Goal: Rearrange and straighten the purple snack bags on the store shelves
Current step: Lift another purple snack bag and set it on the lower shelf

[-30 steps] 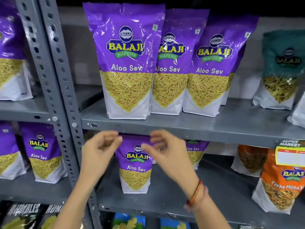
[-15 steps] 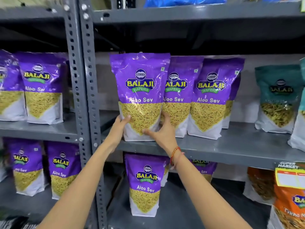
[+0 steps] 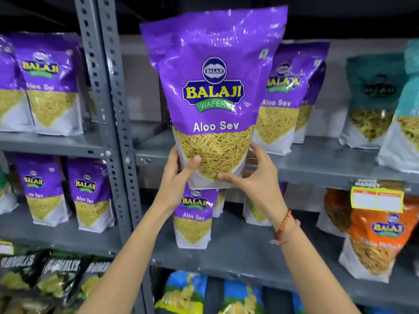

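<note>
A large purple Aloo Sev bag [image 3: 213, 87] is upright in the air in front of the upper grey shelf [image 3: 317, 164]. My left hand [image 3: 176, 177] grips its lower left corner and my right hand [image 3: 254, 177] grips its lower right, thumbs on the front. Behind it on that shelf stand two more purple bags [image 3: 285, 98]. A smaller purple bag [image 3: 192, 218] stands on the shelf below, under my hands. More purple bags [image 3: 49, 87] fill the left bay's upper shelf, and two others [image 3: 90, 196] stand below them.
A perforated grey upright [image 3: 106, 109] divides the two bays. Teal bags [image 3: 374, 98] stand at the right of the upper shelf, orange bags [image 3: 374, 241] below with a yellow price tag [image 3: 377, 199]. Dark and blue packets sit on the bottom shelves.
My hands rose from the lower shelf to the front bag on the upper shelf, gripped its base, and lifted it off the shelf toward me.
</note>
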Tool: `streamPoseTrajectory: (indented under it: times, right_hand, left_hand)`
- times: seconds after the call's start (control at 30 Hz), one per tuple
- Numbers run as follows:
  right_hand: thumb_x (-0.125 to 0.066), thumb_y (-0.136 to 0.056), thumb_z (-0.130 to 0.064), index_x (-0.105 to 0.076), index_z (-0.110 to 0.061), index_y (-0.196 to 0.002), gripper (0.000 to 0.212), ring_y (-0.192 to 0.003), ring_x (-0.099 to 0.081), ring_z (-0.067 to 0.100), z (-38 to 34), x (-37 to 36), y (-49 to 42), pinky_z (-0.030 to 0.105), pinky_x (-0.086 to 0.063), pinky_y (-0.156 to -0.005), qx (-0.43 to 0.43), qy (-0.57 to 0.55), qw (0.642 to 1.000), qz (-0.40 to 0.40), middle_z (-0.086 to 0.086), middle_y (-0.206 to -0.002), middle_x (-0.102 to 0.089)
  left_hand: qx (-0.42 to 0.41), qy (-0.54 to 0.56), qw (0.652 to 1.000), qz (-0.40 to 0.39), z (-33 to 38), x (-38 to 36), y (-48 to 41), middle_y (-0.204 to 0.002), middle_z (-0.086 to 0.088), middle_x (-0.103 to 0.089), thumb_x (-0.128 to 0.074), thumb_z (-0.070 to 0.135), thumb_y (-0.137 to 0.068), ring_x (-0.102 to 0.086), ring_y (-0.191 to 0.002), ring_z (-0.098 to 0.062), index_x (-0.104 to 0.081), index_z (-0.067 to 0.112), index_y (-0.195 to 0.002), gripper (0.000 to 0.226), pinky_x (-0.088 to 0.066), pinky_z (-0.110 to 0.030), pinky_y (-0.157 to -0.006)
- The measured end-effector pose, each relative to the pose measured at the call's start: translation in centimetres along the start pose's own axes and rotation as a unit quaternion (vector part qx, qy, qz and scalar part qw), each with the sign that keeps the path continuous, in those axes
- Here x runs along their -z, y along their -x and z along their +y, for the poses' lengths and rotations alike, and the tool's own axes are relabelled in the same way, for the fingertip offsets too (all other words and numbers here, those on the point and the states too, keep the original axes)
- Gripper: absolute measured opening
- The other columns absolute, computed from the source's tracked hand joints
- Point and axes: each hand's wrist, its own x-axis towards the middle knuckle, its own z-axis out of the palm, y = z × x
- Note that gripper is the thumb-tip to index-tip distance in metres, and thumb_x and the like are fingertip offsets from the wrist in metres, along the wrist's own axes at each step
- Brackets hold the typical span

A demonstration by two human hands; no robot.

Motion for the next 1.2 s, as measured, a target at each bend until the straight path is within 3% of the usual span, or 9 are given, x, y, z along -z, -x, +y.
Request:
streamPoseTrajectory:
  times: [0.1, 0.2, 0.4, 0.5, 0.7, 0.87, 0.97, 1.03, 1.2]
  right_hand:
    - [-0.090, -0.046, -0.041, -0.050, -0.027, -0.124, 0.089, -0.098, -0.060, 0.010, 0.5, 2.4, 2.8, 0.027, -0.053, -0.082, -0.011, 0.024, 1.000, 0.006, -0.001, -0.111, -0.063]
    - [-0.089, -0.046, -0.045, -0.051, -0.025, -0.122, 0.088, -0.097, -0.060, 0.007, 1.9, 3.8, 5.6, 0.017, -0.049, -0.079, -0.028, 0.041, 0.999, 0.012, -0.002, -0.110, -0.063]
    - [-0.090, -0.048, -0.038, -0.050, -0.020, -0.119, 0.084, -0.105, -0.059, 0.014, 7.7, 4.3, 9.9, 0.037, -0.054, -0.086, -0.106, 0.046, 0.993, 0.001, 0.002, -0.114, -0.062]
    - [-0.091, -0.049, -0.030, -0.048, -0.017, -0.123, 0.086, -0.112, -0.056, 0.014, 11.5, 4.2, 11.3, 0.042, -0.051, -0.093, -0.141, 0.055, 0.988, -0.015, -0.003, -0.118, -0.059]
    - [-0.090, -0.051, -0.025, -0.045, -0.019, -0.122, 0.085, -0.112, -0.054, 0.013, 18.7, 4.6, 13.1, 0.045, -0.049, -0.095, -0.222, 0.068, 0.971, -0.050, -0.005, -0.116, -0.057]
    - [-0.090, -0.052, -0.019, -0.045, -0.018, -0.114, 0.076, -0.100, -0.058, 0.016, 23.7, 4.9, 13.4, 0.047, -0.053, -0.087, -0.271, 0.080, 0.958, -0.056, -0.001, -0.106, -0.060]
    - [-0.090, -0.050, -0.015, -0.045, -0.014, -0.112, 0.076, -0.090, -0.057, 0.018, 25.9, 5.3, 12.5, 0.037, -0.051, -0.076, -0.295, 0.105, 0.947, -0.066, -0.002, -0.099, -0.059]
    - [-0.089, -0.050, -0.016, -0.045, -0.013, -0.108, 0.073, -0.086, -0.055, 0.018, 27.0, 5.5, 11.9, 0.028, -0.044, -0.071, -0.300, 0.127, 0.943, -0.072, -0.002, -0.097, -0.059]
    - [-0.088, -0.055, -0.021, -0.041, -0.016, -0.109, 0.072, -0.100, -0.055, 0.020, 28.4, 5.2, 11.5, 0.025, -0.041, -0.078, -0.324, 0.149, 0.929, -0.100, -0.004, -0.106, -0.055]
  left_hand:
    - [0.026, 0.019, 0.999, -0.005, -1.0, -1.8, 2.7, -0.119, 0.004, -0.063, -0.070, 0.054, -0.067, -0.059, -0.112, -0.011, -0.048, 0.015, -0.123, 0.071, -0.050, -0.026, -0.094]
    - [0.061, 0.023, 0.998, -0.022, -2.9, -3.0, 4.7, -0.118, 0.005, -0.063, -0.069, 0.060, -0.064, -0.059, -0.112, -0.011, -0.050, 0.022, -0.121, 0.071, -0.050, -0.026, -0.093]
    - [0.114, -0.031, 0.991, -0.066, -8.9, -3.9, 7.5, -0.108, 0.014, -0.063, -0.068, 0.062, -0.064, -0.059, -0.101, 0.000, -0.051, 0.032, -0.111, 0.059, -0.048, -0.022, -0.088]
    - [0.152, -0.078, 0.980, -0.104, -12.6, -3.8, 8.3, -0.111, 0.006, -0.061, -0.070, 0.063, -0.063, -0.057, -0.104, -0.009, -0.047, 0.038, -0.112, 0.059, -0.047, -0.039, -0.095]
    - [0.200, -0.186, 0.944, -0.186, -19.6, -4.6, 9.0, -0.125, 0.004, -0.059, -0.067, 0.067, -0.062, -0.057, -0.115, -0.010, -0.037, 0.048, -0.118, 0.065, -0.046, -0.048, -0.101]
    - [0.210, -0.223, 0.925, -0.224, -23.7, -6.6, 8.5, -0.125, -0.002, -0.061, -0.068, 0.061, -0.065, -0.059, -0.115, -0.019, -0.038, 0.022, -0.126, 0.079, -0.048, -0.045, -0.098]
    - [0.215, -0.247, 0.915, -0.237, -25.4, -7.7, 7.4, -0.123, 0.002, -0.062, -0.070, 0.048, -0.071, -0.062, -0.111, -0.019, -0.037, 0.019, -0.128, 0.072, -0.050, -0.035, -0.093]
    - [0.228, -0.259, 0.905, -0.250, -26.5, -8.4, 6.7, -0.127, -0.003, -0.061, -0.070, 0.046, -0.074, -0.061, -0.111, -0.022, -0.035, 0.018, -0.130, 0.072, -0.048, -0.041, -0.095]
    - [0.270, -0.248, 0.895, -0.255, -28.0, -8.8, 6.2, -0.132, -0.007, -0.058, -0.069, 0.043, -0.075, -0.059, -0.113, -0.025, -0.034, 0.016, -0.133, 0.073, -0.046, -0.048, -0.099]
